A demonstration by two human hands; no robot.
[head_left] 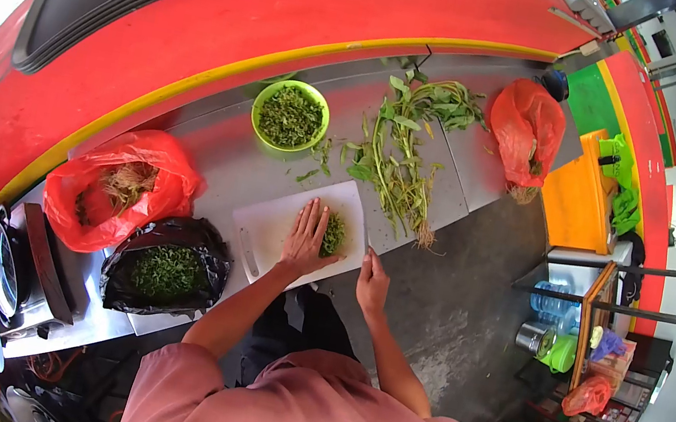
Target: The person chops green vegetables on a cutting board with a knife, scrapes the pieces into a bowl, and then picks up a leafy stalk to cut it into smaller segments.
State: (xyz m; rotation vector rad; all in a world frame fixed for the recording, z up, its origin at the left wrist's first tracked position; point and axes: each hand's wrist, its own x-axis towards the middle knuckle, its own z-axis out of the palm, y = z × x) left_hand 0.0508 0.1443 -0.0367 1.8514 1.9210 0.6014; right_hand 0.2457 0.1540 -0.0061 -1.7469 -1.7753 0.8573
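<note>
A white cutting board (271,231) lies at the counter's near edge with a small heap of chopped greens (334,236) on its right part. My left hand (308,237) rests on the board with its fingers spread, its thumb side against the greens. Just off the board's right edge, my right hand (373,280) is closed round a knife handle; the blade (367,236) is seen thinly, edge-on. Behind the board stands a green bowl (323,126) full of chopped leaves. Long leafy stems with roots (401,163) are spread to the right of it.
A red bag (69,195) holding roots and a black bag (120,268) holding chopped greens stand at left, beside a stove with a lidded pan (4,270). Another red bag (525,126) sits at the counter's right end. An orange box (573,198) is beyond it.
</note>
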